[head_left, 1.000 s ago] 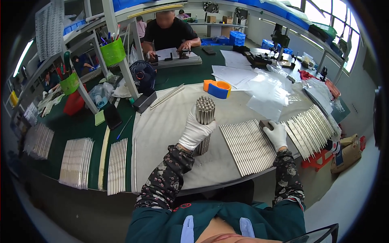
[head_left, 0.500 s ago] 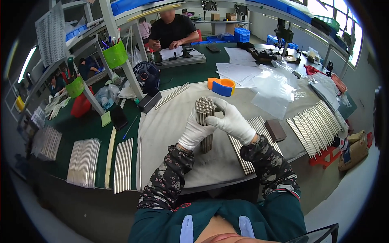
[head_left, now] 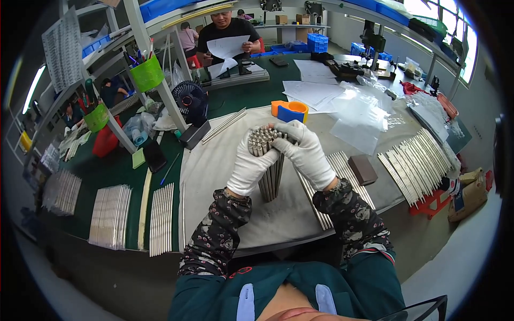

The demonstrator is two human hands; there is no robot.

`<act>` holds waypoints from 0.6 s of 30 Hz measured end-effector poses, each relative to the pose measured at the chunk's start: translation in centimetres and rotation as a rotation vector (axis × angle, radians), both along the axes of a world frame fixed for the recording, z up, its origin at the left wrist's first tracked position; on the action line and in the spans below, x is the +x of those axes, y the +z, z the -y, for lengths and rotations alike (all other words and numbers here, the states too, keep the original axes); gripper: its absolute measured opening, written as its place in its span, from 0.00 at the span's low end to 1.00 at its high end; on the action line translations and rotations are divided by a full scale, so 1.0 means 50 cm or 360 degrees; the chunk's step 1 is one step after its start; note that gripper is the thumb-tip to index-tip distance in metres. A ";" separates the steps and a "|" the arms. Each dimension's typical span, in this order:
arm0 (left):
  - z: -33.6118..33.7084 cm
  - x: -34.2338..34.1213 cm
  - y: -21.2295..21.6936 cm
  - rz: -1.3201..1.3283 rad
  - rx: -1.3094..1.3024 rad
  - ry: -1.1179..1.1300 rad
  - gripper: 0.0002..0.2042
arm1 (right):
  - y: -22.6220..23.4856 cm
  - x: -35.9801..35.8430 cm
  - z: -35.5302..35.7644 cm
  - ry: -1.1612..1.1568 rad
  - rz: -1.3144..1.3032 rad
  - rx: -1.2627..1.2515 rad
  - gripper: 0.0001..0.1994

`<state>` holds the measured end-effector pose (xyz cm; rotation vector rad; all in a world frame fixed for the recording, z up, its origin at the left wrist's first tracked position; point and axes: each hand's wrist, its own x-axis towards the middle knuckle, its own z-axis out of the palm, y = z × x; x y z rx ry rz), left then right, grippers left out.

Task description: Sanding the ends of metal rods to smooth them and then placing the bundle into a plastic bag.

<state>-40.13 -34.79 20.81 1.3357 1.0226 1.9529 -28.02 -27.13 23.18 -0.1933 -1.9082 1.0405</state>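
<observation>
Two gloved hands: the left hand (head_left: pixel 249 169) is closing around the near left side of the rod bundle (head_left: pixel 272 179); the right hand (head_left: pixel 309 156) is gripping its right side, thumb at the rod ends.
Reason for the hold: both palms are probably keeping loose rods together and roughly upright.
Bundle against the grip: the top ends are showing between the hands, the shafts are running down below them, and the foot seems to be resting on the pale cloth (head_left: pixel 214 176), which is likely shielding the metal.
Right of the grip: a flat row of rods (head_left: pixel 342 171) is lying partly under the right forearm; a brown block (head_left: pixel 363 170) is sitting on or against it, perhaps as a stop.
Farther right: loose rods (head_left: pixel 415 168) are lying side by side.
Far side: an orange-and-blue ring (head_left: pixel 290 111) is resting beyond the hands.
</observation>
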 end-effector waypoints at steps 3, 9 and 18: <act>-0.004 0.002 0.004 -0.0087 0.0021 -0.0002 0.16 | -0.004 -0.003 0.000 -0.0022 -0.0129 -0.0053 0.14; -0.012 0.008 0.001 -0.0016 0.0051 -0.0020 0.16 | -0.009 0.000 -0.006 -0.0032 -0.0138 -0.0259 0.13; -0.018 0.012 0.001 -0.0004 0.0026 -0.0001 0.16 | -0.004 -0.007 -0.001 -0.0397 -0.0133 -0.0049 0.08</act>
